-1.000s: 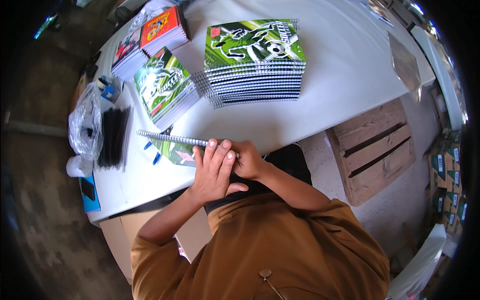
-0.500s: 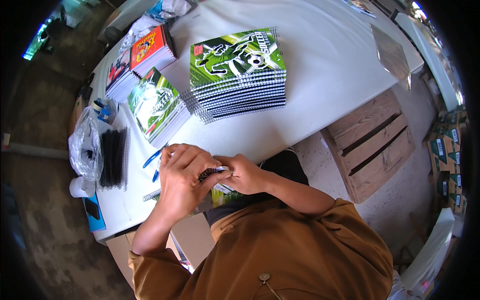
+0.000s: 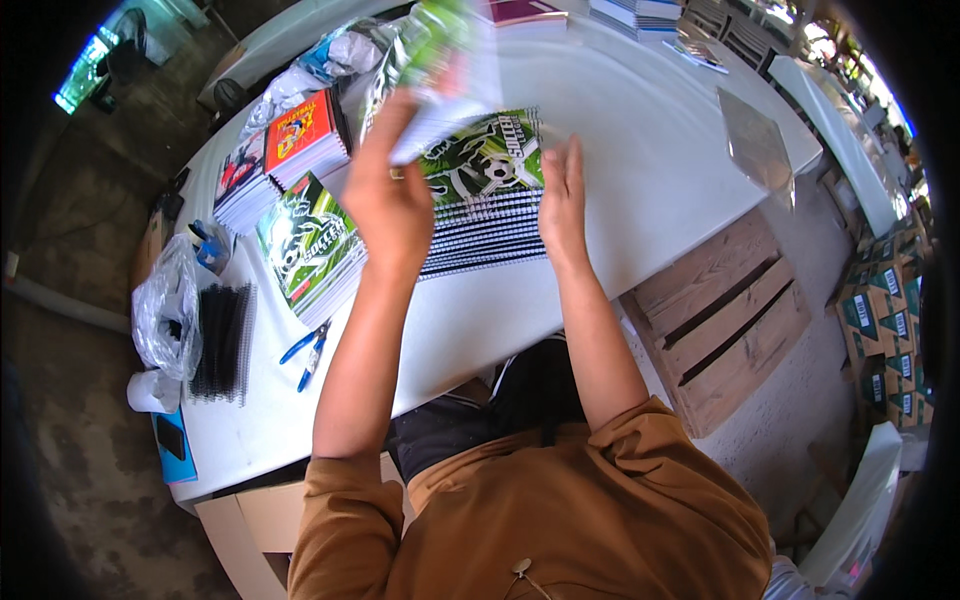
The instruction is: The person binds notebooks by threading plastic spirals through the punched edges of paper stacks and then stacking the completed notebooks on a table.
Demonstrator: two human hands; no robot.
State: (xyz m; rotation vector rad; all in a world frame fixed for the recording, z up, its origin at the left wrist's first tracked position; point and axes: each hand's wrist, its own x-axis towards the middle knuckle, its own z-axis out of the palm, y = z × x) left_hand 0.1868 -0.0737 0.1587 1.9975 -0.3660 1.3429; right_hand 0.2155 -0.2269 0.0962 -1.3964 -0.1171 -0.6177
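Note:
My left hand (image 3: 390, 205) grips a green-covered spiral notebook (image 3: 440, 75), blurred by motion and raised above the far left part of the stack. Below it stands a tall stack of soccer-cover spiral notebooks (image 3: 480, 235), their coils toward me. My right hand (image 3: 565, 205) is upright at the stack's right side, fingers stretched out and holding nothing; whether it touches the stack I cannot tell. To the left, beside my left forearm, lies a lower pile of matching green-covered books (image 3: 310, 245).
Blue-handled pliers (image 3: 312, 358) lie near the table's front edge. Left of them are black binding coils (image 3: 222, 345), a clear plastic bag (image 3: 165, 310) and a phone (image 3: 171, 437). Red-covered books (image 3: 300, 135) stand at the far left. A wooden pallet (image 3: 715, 330) is right of the table.
My hands have parted and moved from near my lap to the stack. The left has carried a notebook up over it; the right has opened beside it. The view has shifted, showing more of the far table.

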